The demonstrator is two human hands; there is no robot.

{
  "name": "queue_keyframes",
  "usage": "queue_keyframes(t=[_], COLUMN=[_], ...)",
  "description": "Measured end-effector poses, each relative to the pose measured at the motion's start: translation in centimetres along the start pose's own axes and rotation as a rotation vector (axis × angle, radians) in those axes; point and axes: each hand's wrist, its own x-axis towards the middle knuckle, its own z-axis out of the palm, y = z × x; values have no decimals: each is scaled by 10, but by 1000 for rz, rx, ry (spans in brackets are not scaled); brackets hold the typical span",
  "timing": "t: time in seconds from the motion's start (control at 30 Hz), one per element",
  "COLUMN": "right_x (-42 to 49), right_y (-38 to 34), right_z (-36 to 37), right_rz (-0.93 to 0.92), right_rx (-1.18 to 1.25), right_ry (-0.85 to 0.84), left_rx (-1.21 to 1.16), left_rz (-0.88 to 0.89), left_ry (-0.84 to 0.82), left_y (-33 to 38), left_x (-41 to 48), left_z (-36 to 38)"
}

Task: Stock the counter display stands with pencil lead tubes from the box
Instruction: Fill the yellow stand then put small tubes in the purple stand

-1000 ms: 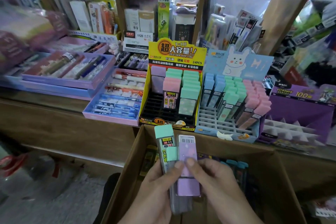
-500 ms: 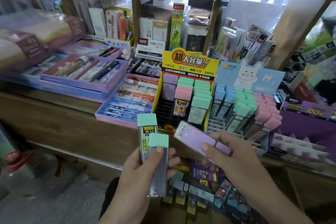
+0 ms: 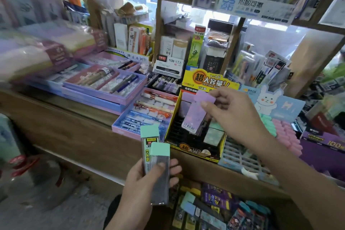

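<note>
My right hand [image 3: 235, 115] grips a purple lead tube [image 3: 196, 113] by its cap end and holds it tilted over the black slots of the yellow display stand [image 3: 197, 147]. My left hand [image 3: 147, 183] holds two green-capped lead tubes [image 3: 158, 162] upright, below and left of that stand, in front of the counter's edge. The blue rabbit display stand [image 3: 240, 158] stands to the right, with green and pink tubes [image 3: 283, 130] partly behind my right arm. The box [image 3: 214, 209] with more tubes lies at the bottom, under my arms.
Purple and blue trays of pens [image 3: 104, 84] and mechanical pencils [image 3: 147, 112] fill the wooden counter [image 3: 74, 123] to the left. A purple display [image 3: 324, 147] stands at the far right. Shelves packed with stationery [image 3: 168, 46] rise behind the stands.
My right hand has carried the purple tube up and forward from in front of the counter to over the yellow stand. My left hand has kept the two green-capped tubes, moving up slightly.
</note>
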Motion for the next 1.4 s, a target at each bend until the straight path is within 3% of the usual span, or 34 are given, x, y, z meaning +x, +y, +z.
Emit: queue_keyframes(t=[0.37,0.93,1.17,1.4], right_x=[63,64,65,67], right_y=[17,31,35,33], right_z=[27,37,38,40], right_rz=[-106,-107,-141,-120], right_rx=[-231,-296,-315,-286], right_ry=[-9,-36,49,-13], left_rx=[-81,-82,-83,-81], left_rz=[-46,-51,-50,-38], left_ry=[-21,-32,-28,-21], left_y=[2,4,5,5], left_x=[3,2,1,0], left_z=[-3,-3,-2,-1])
